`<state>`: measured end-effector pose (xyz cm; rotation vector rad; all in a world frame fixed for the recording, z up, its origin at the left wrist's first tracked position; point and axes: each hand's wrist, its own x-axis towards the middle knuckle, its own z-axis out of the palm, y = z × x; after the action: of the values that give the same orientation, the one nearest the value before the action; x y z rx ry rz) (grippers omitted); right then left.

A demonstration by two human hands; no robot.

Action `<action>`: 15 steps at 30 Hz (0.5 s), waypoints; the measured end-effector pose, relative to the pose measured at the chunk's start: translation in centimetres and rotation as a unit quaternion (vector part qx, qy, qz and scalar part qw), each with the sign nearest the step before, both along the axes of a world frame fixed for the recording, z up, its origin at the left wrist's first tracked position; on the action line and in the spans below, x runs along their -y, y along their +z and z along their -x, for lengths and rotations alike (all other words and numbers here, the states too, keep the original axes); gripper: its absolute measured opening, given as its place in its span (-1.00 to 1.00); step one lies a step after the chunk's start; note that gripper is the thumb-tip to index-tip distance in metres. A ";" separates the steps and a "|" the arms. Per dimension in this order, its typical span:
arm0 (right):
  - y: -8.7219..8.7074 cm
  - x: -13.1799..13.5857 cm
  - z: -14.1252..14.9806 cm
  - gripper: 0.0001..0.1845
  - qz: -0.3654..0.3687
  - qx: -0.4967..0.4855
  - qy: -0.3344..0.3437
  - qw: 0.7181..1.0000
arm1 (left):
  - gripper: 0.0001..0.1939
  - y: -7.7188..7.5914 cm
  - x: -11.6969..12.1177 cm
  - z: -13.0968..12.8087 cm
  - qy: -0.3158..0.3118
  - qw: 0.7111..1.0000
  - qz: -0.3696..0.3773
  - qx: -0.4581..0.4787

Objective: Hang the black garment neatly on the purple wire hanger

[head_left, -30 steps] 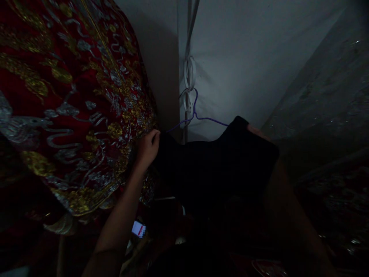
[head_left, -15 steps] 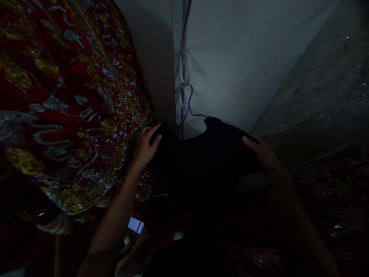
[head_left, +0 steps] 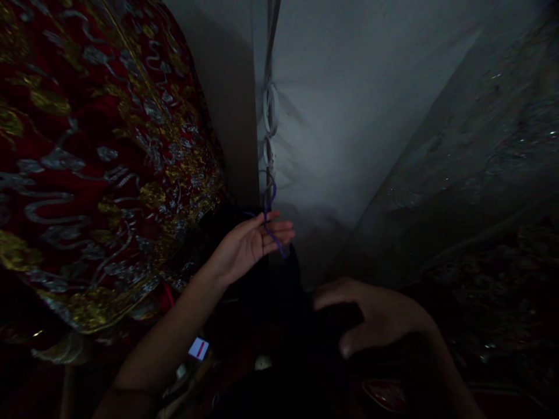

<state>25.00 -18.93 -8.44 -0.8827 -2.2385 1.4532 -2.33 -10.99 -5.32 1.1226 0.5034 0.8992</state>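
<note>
A purple clothes hanger [head_left: 274, 240] crosses the fingers of my left hand [head_left: 247, 247], which supports it near its neck with the fingers partly stretched. From the hanger drapes a black garment [head_left: 283, 285], its lower part lost in the dark. My right hand [head_left: 384, 314] is lower and to the right, beside the garment, thumb and fingers apart. Whether its fingertips touch the cloth is hard to make out.
Pale rings [head_left: 271, 110] hang in the wall corner above the hanger. On the left bulges a red cloth [head_left: 87, 174] with gold and silver embroidery. A lit phone-like screen [head_left: 198, 348] lies below. A shiny translucent sheet [head_left: 471, 151] covers the right side.
The hanger has come down from the ring, turned and tilted. My left hand has moved from the garment's shoulder to the hanger; my right hand has let go and dropped.
</note>
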 end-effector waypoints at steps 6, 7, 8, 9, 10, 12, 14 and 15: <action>-3.0 -2.6 0.5 -0.32 0.102 -0.054 -0.031 0.993 | -0.68 -2.1 1.0 3.7 -0.019 0.915 -0.154 -0.373; -3.9 -2.9 0.1 -0.36 0.103 -0.080 -0.060 0.990 | -0.68 -1.8 0.6 4.1 0.031 0.892 -0.216 -0.395; -4.8 -3.1 -0.1 -0.40 0.109 -0.105 -0.080 0.985 | -0.69 -1.2 0.0 4.3 0.084 0.874 -0.265 -0.399; -5.6 -3.1 -0.1 -0.42 0.117 -0.125 -0.089 0.981 | -0.71 -0.3 -0.9 4.2 0.133 0.859 -0.298 -0.394; -6.3 -3.0 0.1 -0.44 0.128 -0.142 -0.090 0.977 | -0.72 0.6 -1.9 4.0 0.176 0.849 -0.317 -0.386; -7.4 -2.5 1.1 -0.47 0.146 -0.174 -0.096 0.969 | -0.70 3.0 -4.6 3.2 0.256 0.830 -0.333 -0.366; -8.0 -2.1 2.8 -0.51 0.157 -0.215 -0.118 0.957 | -0.65 5.5 -7.6 2.0 0.310 0.813 -0.343 -0.355; -8.3 -1.9 3.8 -0.52 0.161 -0.236 -0.134 0.949 | -0.64 6.6 -9.1 1.4 0.323 0.804 -0.351 -0.354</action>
<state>21.24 -17.03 -16.76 -0.7884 -1.5030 1.7049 -3.69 -1.92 1.32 2.0614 1.2949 1.2969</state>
